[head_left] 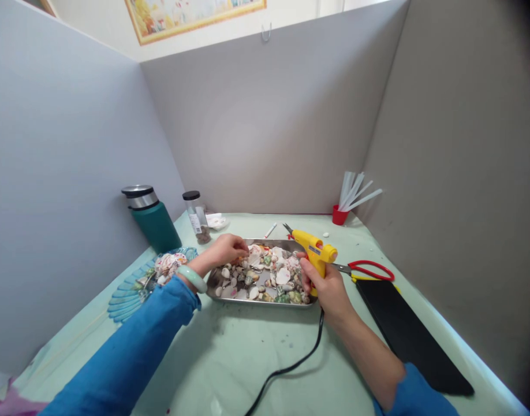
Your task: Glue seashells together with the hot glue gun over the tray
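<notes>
My right hand (328, 286) is wrapped round the handle of a yellow hot glue gun (317, 248), whose nozzle points up and to the left over the tray's far right corner. A black cord (286, 370) runs from its base down the table. A metal tray (265, 303) full of seashells (283, 275) lies in front of me. Above its far left part is my left hand (228, 249), fingers curled together; what they hold, if anything, is hidden. Beyond my left forearm a blue shell-shaped plate (124, 297) carries a cluster of shells (168, 264).
A teal flask (156, 225) and a clear jar (198, 219) with a black lid stand at the back left. Glue sticks (355, 190) rise from a red cup (340, 216) at the back right. Red-handled scissors (373, 268) and a black slab (412, 335) lie to the right. Grey panels (265, 133) enclose the table.
</notes>
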`<state>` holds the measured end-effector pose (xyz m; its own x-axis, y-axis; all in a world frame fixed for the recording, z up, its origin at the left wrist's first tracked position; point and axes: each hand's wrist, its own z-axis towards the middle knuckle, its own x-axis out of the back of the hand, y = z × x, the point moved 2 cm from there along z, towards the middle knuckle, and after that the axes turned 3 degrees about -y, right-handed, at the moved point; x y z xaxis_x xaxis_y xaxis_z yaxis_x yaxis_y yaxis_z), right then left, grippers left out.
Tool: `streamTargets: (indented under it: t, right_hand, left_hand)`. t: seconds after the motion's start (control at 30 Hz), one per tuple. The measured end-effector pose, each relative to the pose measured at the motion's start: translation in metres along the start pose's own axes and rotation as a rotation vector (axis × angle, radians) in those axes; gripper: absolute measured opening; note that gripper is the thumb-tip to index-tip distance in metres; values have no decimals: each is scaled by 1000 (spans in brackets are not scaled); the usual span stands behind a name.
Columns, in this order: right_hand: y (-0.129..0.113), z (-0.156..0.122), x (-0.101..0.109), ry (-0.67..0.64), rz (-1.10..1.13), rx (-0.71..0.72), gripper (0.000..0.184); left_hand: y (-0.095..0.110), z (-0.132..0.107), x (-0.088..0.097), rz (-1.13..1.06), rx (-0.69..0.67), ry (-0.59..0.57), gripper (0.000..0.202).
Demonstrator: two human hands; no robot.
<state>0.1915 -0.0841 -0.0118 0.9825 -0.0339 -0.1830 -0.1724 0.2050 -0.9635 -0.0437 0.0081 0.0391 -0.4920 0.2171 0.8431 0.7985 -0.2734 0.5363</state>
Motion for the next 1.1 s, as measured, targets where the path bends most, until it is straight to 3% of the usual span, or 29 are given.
streamTargets:
  t: [0.13,0.27,0.43,0.73,0.87,1.1]
  right_hand:
    - [1,0,1,-7,-20,7,42]
    - [-1,-1,1,-11,-21,10,43]
    - [-2,-2,0,-8,-16,6,42]
    - [-4,-2,-3,15,-35,-31,48]
    - [-6,-3,-3,29,-65,-37,48]
    - [-7,-2,-1,12,-52,-57,51]
  left_hand:
    - [11,1,-14,100,-97,-88,27]
    - [19,8,-28,377,-146,-12,26]
    - [24,12,-52,472,-128,11,16]
    - [32,-2,-43,352,-160,53,24]
    - [40,-12,-52,204,-207,89,24]
    - [49,-20,-71,338,-272,-19,20]
